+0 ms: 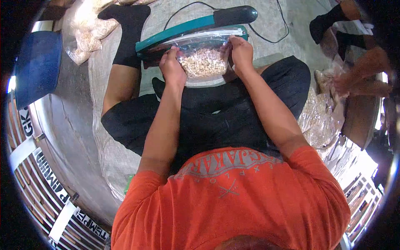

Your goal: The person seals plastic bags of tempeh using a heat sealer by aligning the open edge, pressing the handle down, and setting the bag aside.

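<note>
A clear plastic bag (pixel 205 64) filled with pale beans or kernels hangs between my two hands, above my lap. My left hand (pixel 173 68) pinches its left upper corner. My right hand (pixel 241 52) grips the right upper corner, thumb and fingers closed on the plastic. The bag's top edge lies along a teal bag sealer (pixel 243 32) on the floor in front of me. The sealer's long teal arm (pixel 179 32) with its black handle (pixel 235 16) runs just beyond the bag, and neither hand touches it.
Filled bags (pixel 93 29) lie at the upper left. A black cord (pixel 287 31) loops behind the sealer. To the right, another person's hands (pixel 343 83) are at a large clear bag (pixel 323 116). A pale woven sheet (pixel 116 154) covers the floor. Lettered racks (pixel 46 166) stand at left.
</note>
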Tool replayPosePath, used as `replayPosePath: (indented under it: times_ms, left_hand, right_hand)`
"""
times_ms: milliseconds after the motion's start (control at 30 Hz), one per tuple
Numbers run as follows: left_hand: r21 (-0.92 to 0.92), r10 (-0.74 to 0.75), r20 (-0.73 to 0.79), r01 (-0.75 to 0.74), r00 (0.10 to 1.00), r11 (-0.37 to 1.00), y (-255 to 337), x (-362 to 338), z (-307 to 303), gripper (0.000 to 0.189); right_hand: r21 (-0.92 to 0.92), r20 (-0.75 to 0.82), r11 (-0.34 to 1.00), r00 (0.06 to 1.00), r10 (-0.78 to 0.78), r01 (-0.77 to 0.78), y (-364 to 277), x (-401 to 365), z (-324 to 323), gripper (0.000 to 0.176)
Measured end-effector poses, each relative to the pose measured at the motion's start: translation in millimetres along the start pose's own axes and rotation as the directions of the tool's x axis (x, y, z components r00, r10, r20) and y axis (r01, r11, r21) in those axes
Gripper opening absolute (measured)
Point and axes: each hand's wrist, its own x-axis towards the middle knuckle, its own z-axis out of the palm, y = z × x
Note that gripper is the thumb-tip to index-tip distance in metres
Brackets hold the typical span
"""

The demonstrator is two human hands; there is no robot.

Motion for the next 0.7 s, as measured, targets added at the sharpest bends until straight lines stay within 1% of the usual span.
replayPosePath:
  times_ms: [167,233,267,333,367,400,433,467,533,567,633,667,700]
  left_hand:
    - [0.003,0.042,0.017,-0.042,0.999,0.999,-2.0,0.7,1.5,0.013]
    - [0.006,0.054,0.024,-0.054,0.998,0.998,-1.7,0.3,1.4,0.013]
    - [-0.008,0.063,0.022,-0.063,0.998,0.998,-1.9,0.3,1.5,0.013]
    - [-0.026,0.066,0.028,-0.065,0.997,0.998,-0.9,-2.1,4.2,0.013]
    - [0.003,0.070,0.020,-0.070,0.997,0.998,1.3,-4.6,5.3,0.013]
    - [0.032,0.076,0.012,-0.076,0.997,0.997,2.8,-7.2,6.9,0.013]
    - [0.021,0.071,-0.021,-0.070,0.997,0.997,5.3,-11.0,11.1,0.011]
    - [0.020,0.070,-0.019,-0.070,0.997,0.997,3.5,-9.9,10.6,0.011]
    - [-0.033,0.069,0.037,-0.068,0.997,0.997,2.0,-7.5,7.5,0.011]
    - [-0.033,0.071,0.038,-0.069,0.997,0.997,1.1,-6.4,6.0,0.011]
    - [0.053,0.108,0.057,-0.111,0.992,0.992,-3.9,-2.6,2.3,0.014]
    - [0.053,0.108,0.058,-0.111,0.992,0.992,-8.2,-0.4,-0.2,0.014]
    - [0.140,0.195,0.088,-0.206,0.977,0.969,-12.7,1.8,-2.1,0.016]
  right_hand:
    - [0.023,0.008,1.000,1.000,0.014,-0.015,2.6,1.8,-1.9,0.028]
    - [-0.087,-0.026,0.996,0.999,-0.026,0.024,2.6,2.5,-0.8,0.034]
    - [-0.087,-0.029,0.996,0.999,-0.028,0.026,2.9,1.9,0.6,0.034]
    - [0.003,-0.060,1.000,0.998,-0.024,0.024,4.7,1.2,2.0,0.037]
    - [0.000,-0.067,1.000,0.997,-0.028,0.028,7.8,3.7,0.5,0.037]
    - [-0.081,-0.072,0.995,0.995,-0.066,0.060,12.0,6.9,-0.3,0.038]
    - [-0.161,-0.073,0.983,0.992,-0.102,0.089,13.4,7.8,-1.2,0.040]
    - [-0.161,-0.074,0.983,0.992,-0.104,0.091,14.5,8.2,-3.4,0.040]
    - [-0.241,-0.052,0.967,0.994,-0.096,0.080,16.4,7.4,-5.0,0.033]
    - [-0.239,-0.052,0.967,0.994,-0.097,0.082,17.3,6.2,-4.2,0.033]
    - [-0.172,-0.042,0.983,0.996,-0.074,0.066,21.5,5.5,-3.9,0.034]
    - [-0.171,-0.043,0.983,0.996,-0.075,0.067,24.4,6.2,-4.6,0.034]
    - [-0.227,-0.050,0.968,0.991,-0.126,0.111,27.3,6.9,-4.9,0.035]
